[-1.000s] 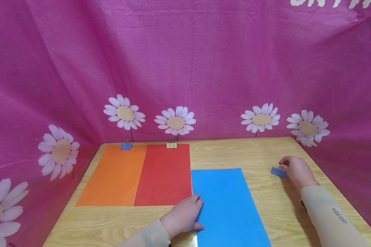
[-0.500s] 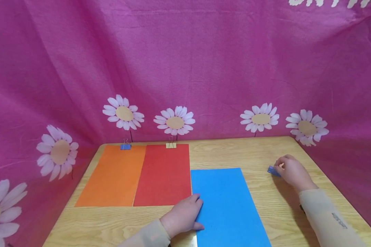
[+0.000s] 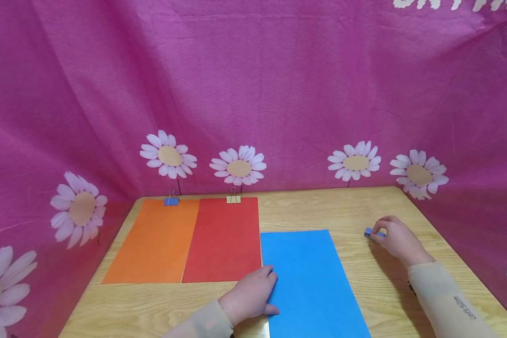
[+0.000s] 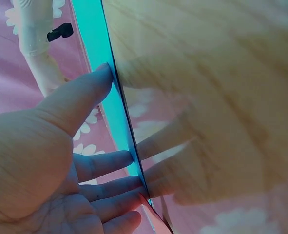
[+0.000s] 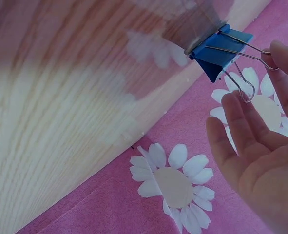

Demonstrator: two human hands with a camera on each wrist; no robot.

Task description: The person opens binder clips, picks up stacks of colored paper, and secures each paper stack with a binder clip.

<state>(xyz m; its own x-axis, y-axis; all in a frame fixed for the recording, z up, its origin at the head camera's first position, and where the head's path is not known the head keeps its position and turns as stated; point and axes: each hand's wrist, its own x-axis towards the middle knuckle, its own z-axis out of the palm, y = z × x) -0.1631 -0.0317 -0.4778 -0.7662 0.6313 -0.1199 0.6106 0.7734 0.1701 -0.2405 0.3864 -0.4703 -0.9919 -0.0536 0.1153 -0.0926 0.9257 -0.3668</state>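
My right hand [image 3: 403, 241] is low over the right side of the table, pinching a blue binder clip [image 3: 368, 232]. In the right wrist view, thumb and forefinger grip one wire handle of the blue binder clip [image 5: 221, 51]; other fingertips [image 5: 230, 99] lie beside the second handle. The clip's mouth is at the glossy wooden surface. My left hand [image 3: 253, 293] rests along the left edge of a blue sheet [image 3: 308, 277]. Thumb and extended fingertips of the left hand [image 4: 46, 156] touch that edge in the left wrist view.
Left of the blue sheet, a red sheet [image 3: 224, 244] and an orange sheet [image 3: 152, 244] lie side by side. A pale yellow clip [image 3: 234, 199] sits on the red one's far edge, a blue clip [image 3: 171, 201] on the orange one's. A pink daisy-print cloth [image 3: 287, 94] surrounds the table.
My right hand has turned the binder clip and shifted it slightly left; its broad face showed earlier, now mostly its end. The left hand and sheets have stayed put.
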